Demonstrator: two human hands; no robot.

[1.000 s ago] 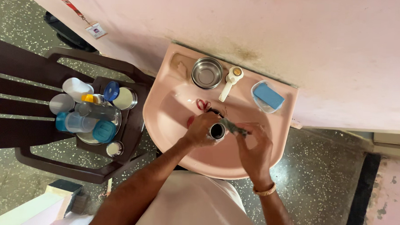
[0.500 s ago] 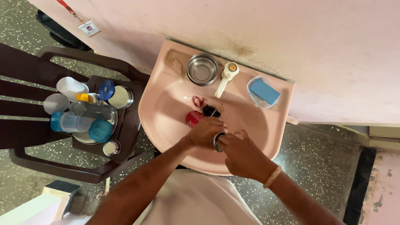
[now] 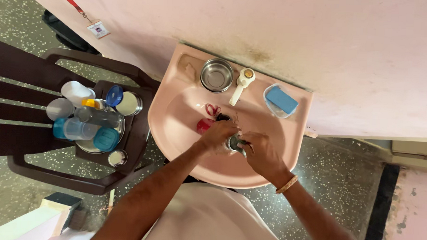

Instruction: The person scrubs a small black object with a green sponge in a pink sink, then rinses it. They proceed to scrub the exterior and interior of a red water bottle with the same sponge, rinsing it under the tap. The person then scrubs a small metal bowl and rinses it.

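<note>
Over the pink wash basin (image 3: 175,118), my left hand (image 3: 218,135) grips a small steel cup (image 3: 233,143) by its side. My right hand (image 3: 260,152) is closed on a dark scrubbing tool pushed into the cup's mouth; most of the tool is hidden by my fingers. A red lid (image 3: 205,125) and a red ring (image 3: 212,109) lie in the bowl near the drain, just left of my left hand.
A steel bowl (image 3: 216,75), a white tap (image 3: 242,83) and a blue soap in a clear dish (image 3: 281,100) sit on the basin's back ledge. To the left, a dark plastic chair (image 3: 27,170) holds a tray of bottles, cups and lids (image 3: 88,118).
The long brush handle seen sticking out a second ago is hidden in my right hand now. Both hands stayed together over the cup, and the view shifted slightly.
</note>
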